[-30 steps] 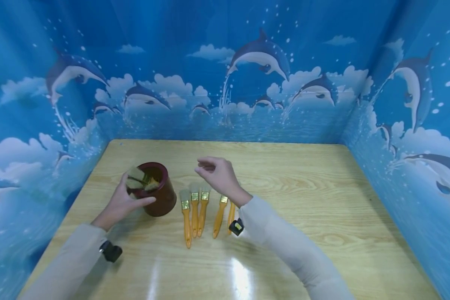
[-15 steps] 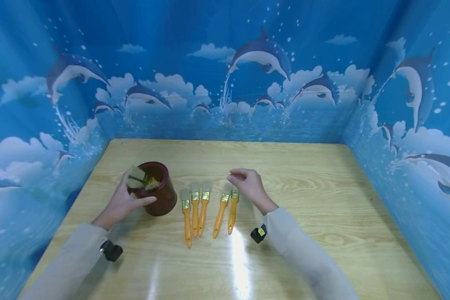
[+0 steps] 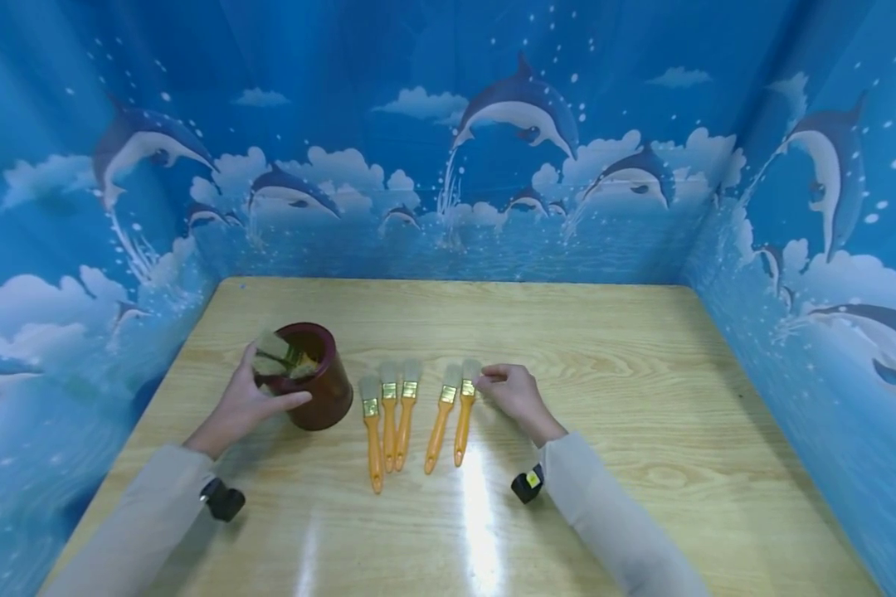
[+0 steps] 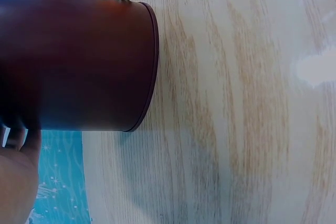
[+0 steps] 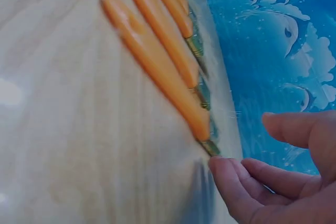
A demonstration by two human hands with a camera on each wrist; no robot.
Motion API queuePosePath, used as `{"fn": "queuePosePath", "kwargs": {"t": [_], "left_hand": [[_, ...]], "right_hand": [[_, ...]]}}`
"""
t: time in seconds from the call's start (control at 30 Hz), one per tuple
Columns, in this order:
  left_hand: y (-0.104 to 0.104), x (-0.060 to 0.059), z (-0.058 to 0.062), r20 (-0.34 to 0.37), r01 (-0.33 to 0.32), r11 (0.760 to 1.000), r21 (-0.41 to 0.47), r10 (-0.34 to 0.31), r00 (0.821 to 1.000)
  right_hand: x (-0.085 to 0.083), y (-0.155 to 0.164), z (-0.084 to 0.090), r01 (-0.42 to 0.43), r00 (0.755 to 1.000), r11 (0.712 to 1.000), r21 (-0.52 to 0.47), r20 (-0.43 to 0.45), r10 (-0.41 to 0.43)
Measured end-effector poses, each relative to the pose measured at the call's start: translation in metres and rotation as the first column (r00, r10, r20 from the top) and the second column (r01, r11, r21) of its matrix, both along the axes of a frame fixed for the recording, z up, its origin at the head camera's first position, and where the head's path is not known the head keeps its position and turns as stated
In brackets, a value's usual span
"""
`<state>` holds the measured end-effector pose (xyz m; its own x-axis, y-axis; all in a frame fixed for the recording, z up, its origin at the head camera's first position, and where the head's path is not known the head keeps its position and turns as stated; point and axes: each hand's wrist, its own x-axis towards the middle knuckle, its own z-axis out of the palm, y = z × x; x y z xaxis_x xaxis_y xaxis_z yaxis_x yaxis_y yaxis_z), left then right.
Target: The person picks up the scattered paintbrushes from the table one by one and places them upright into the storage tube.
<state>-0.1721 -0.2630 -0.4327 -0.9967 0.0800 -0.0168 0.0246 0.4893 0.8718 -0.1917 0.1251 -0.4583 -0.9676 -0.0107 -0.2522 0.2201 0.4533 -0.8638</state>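
My left hand (image 3: 245, 402) grips a dark red cup (image 3: 327, 390) on the table's left side, thumb on its front wall. The cup fills the left wrist view (image 4: 79, 59), with that hand (image 4: 16, 182) at its base. Several brushes (image 3: 276, 355) stand in it, bristles up. To its right lie a group of three orange-handled brushes (image 3: 388, 427) and a pair (image 3: 439, 427). My right hand (image 3: 511, 390) is low at the head of the rightmost brush (image 3: 463, 423). In the right wrist view a fingertip (image 5: 226, 177) touches that brush's ferrule (image 5: 210, 148); the thumb (image 5: 299, 129) stays apart.
The wooden table (image 3: 642, 398) is boxed in by blue dolphin-print walls (image 3: 448, 166) at the back and both sides. A small black camera sits on each wrist, on the left (image 3: 222, 500) and on the right (image 3: 528, 483).
My right hand moved right and down, from above the row of brushes to the head of the rightmost one. The left hand and the cup stayed put.
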Motion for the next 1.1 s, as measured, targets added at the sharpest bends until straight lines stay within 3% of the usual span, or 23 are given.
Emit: {"fn": "queuePosePath", "kwargs": {"t": [0.13,0.37,0.8,1.1], "left_hand": [[0.0,0.0,0.0,0.003,-0.002,1.0,-0.001,0.002,1.0],[0.001,0.001,0.001,0.0,0.0,1.0,0.009,0.0,1.0],[-0.001,0.002,0.001,0.057,-0.008,1.0,-0.014,0.009,0.998],[0.0,0.002,0.003,0.081,-0.009,1.0,-0.028,0.011,0.997]], "right_hand": [[0.002,-0.001,-0.009,-0.01,0.999,1.0,-0.01,0.033,0.01],[-0.001,-0.01,-0.015,-0.017,0.998,0.993,0.12,-0.058,0.024],[-0.002,-0.025,-0.018,0.007,0.987,0.943,0.334,-0.151,0.046],[-0.002,-0.024,-0.017,0.032,0.981,0.938,0.345,-0.191,0.037]]}}
